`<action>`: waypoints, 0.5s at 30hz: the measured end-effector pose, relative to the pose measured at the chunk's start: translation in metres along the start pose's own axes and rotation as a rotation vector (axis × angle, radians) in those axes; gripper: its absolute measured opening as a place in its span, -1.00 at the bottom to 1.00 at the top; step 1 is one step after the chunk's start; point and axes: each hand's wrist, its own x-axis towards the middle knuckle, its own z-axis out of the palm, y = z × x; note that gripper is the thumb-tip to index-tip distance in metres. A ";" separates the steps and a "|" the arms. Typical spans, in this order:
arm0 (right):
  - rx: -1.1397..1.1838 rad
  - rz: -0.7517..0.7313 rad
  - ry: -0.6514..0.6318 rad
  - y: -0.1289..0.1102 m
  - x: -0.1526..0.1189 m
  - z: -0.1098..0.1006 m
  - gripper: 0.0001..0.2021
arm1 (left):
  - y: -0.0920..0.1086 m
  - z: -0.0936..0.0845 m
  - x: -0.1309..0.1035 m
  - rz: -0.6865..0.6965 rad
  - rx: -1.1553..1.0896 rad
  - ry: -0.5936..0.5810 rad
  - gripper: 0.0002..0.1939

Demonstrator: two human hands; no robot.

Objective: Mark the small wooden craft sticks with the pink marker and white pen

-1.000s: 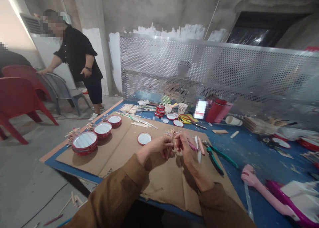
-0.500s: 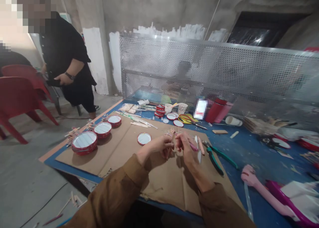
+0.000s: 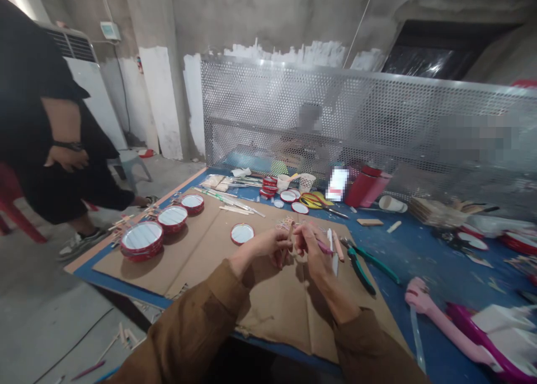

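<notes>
My left hand (image 3: 276, 246) is closed in a pinch over the cardboard sheet (image 3: 268, 311); what it holds is too small to make out. Facing it, my right hand (image 3: 309, 247) is also pinched near the left fingertips, its small item hidden. A purple tool (image 3: 324, 247) shows beside the right hand. Small light pieces (image 3: 285, 223) lie just behind both hands. To the left of them is a round white lid (image 3: 242, 233) with a red rim. Pliers with green handles (image 3: 361, 271) rest right of my right hand.
Red-rimmed round tins (image 3: 141, 238) line the table's left side. Scissors (image 3: 314, 200), a lit phone (image 3: 338, 184) and a red bottle (image 3: 364, 186) are along the back before a perforated metal screen (image 3: 268, 115). A pink tool (image 3: 448, 322) lies right. A person in black (image 3: 46, 110) is at left.
The person in black has moved left and nearer, uncovering a white cabinet and a stool. My hands stay almost where they were, with only slight finger movement.
</notes>
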 end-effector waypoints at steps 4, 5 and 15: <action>-0.004 0.048 0.047 0.005 0.001 -0.002 -0.57 | 0.003 0.001 -0.001 -0.017 -0.013 0.004 -0.75; -0.001 0.056 0.080 0.006 0.001 -0.002 -0.56 | 0.003 0.002 -0.001 -0.027 -0.012 0.015 -0.77; 0.045 0.150 0.156 -0.012 0.002 0.000 -0.70 | 0.002 0.002 0.000 -0.048 0.027 0.031 -0.74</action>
